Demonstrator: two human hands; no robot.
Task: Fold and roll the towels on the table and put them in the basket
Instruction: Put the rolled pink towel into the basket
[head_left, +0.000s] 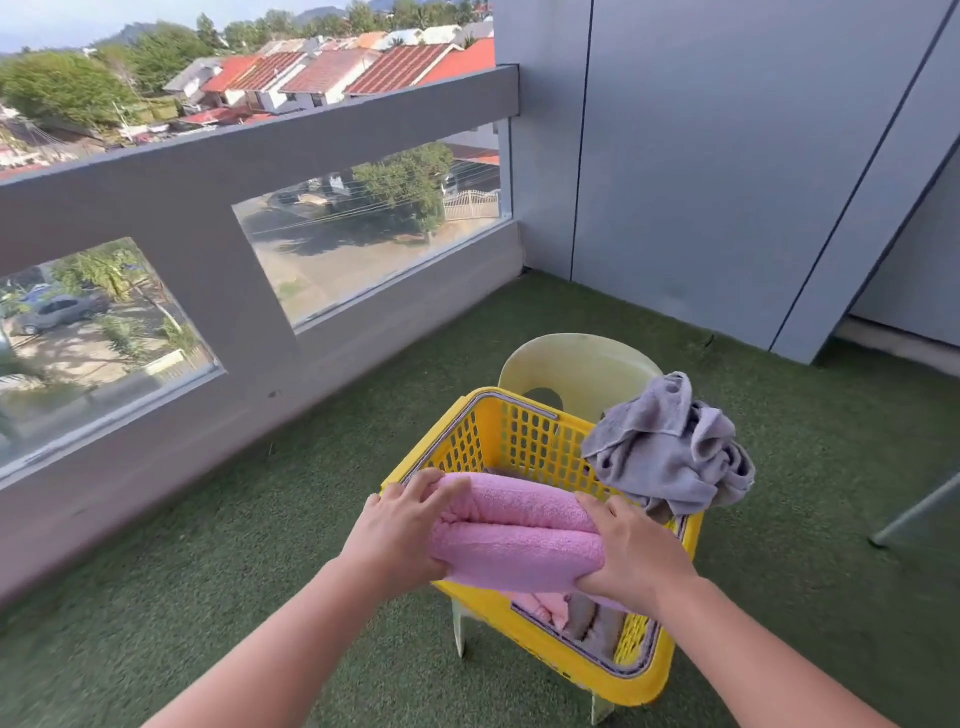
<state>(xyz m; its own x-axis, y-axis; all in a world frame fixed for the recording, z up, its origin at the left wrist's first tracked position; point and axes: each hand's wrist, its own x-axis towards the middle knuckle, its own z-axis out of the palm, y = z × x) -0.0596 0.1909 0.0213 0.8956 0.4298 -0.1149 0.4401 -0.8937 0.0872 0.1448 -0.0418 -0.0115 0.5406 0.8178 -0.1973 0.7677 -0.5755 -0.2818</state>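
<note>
Pink terry spans the gap between two bare forearms that reach forward side by side from the bottom edge. The left hand (400, 530) curls round the left end of the rolled pink towel (519, 535), fingers over the top. The right hand (634, 551) clasps the right end the same way, knuckles up and thumb tucked under. The roll is held level and crosswise over the near part of the yellow basket (524, 441), above its rim and not set down.

Lower in the basket, below the roll, lie folded towels (556, 608), one pink and one grey-brown. The basket stands on a pale plastic chair (576, 364), whose back rises behind it. A crumpled grey towel (670, 457) hangs over the basket's far right corner.

Green artificial turf (260, 519) spreads open around the chair, and a slanted metal leg (914, 514) meets it at the right. Beyond, a grey parapet (260, 171) with glass panes closes the left side. Grey wall panels (727, 156) close the far side.
</note>
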